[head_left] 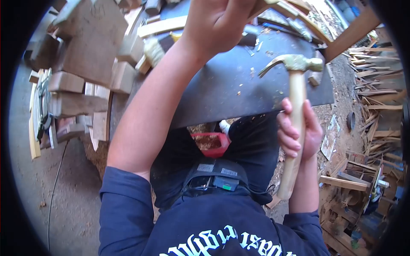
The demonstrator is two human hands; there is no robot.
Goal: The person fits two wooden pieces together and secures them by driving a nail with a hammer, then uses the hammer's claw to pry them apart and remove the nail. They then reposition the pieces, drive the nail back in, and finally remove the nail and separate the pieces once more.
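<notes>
My right hand (299, 130) is wrapped around the wooden handle (290, 179) of a claw hammer (297, 63). The hammer stands head-up over the front right of the dark tabletop, its claw pointing left. My left hand (220, 23) is raised at the top edge of the view, with its fingers partly cut off. It is closed on a pale piece of wood (261, 7), of which only a short part shows beside the fingers. A curved wooden strip (309, 21) runs to the right from there, meeting a brown wooden bar (354, 34).
Wood chips lie on the dark table (222, 89). Stacked wooden blocks (89, 42) crowd the left side. A red container (213, 145) with shavings sits below the table edge, between my legs. Scrap wood (380, 98) is piled on the right. A cable (54, 187) crosses the floor.
</notes>
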